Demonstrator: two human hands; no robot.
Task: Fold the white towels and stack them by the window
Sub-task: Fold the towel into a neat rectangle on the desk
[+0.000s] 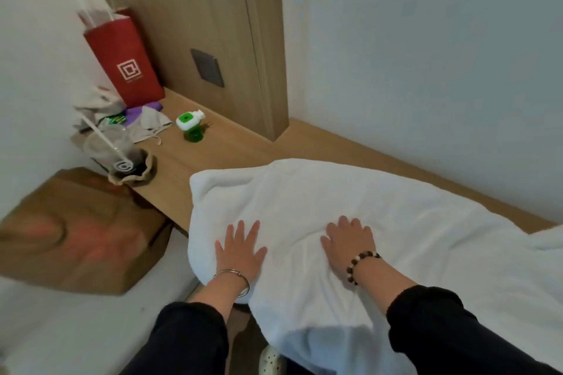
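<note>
Wooden ledge (231,143) along pale wall; red bag (125,58) at corner. White towel (335,207) rumpled, draped. Left hand (240,253), right hand (350,245) flat on it, fingers spread.

My left hand (240,250) lies flat, fingers spread, at lower centre of the frame. My right hand (348,242) presses palm-down beside it, fingers seemingly slightly curled. Both forearms wear dark sleeves.

The towel (350,222) lies on the ledge (231,143), with both hands flat on it, left hand (240,250) beside right hand (347,240). Left of the towel sits a paper bag (79,231); behind it on the ledge stand a cup (112,149), a bottle (190,125) and a gift bag (125,61).
</note>
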